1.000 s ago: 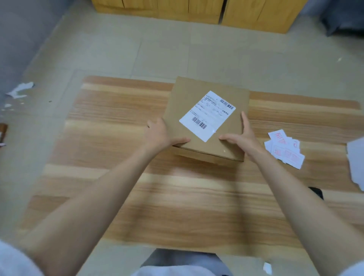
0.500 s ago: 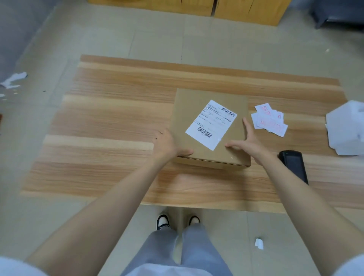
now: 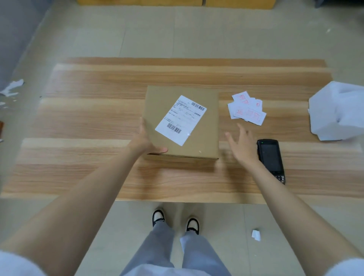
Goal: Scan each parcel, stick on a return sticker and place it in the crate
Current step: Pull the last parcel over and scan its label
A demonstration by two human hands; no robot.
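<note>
A brown cardboard parcel (image 3: 204, 136) lies flat in the middle of the wooden table (image 3: 94, 122), its white shipping label (image 3: 181, 120) with two barcodes facing up. My left hand (image 3: 144, 140) grips the parcel's near left corner. My right hand (image 3: 243, 144) hovers open just right of the parcel, fingers spread, touching nothing. A black handheld scanner (image 3: 271, 159) lies on the table right beside that hand. A small pile of white return stickers with red print (image 3: 247, 110) lies behind the hand.
White crumpled packaging (image 3: 338, 112) sits at the table's right edge. Paper scraps lie on the tiled floor at left (image 3: 12, 87) and near my feet (image 3: 256, 235). Wooden cabinets line the far wall (image 3: 173, 2). No crate is in view.
The parcel has come down flat onto the table, nearer to me. My right hand has let go of it and moved right toward the scanner. The view has tilted down.
</note>
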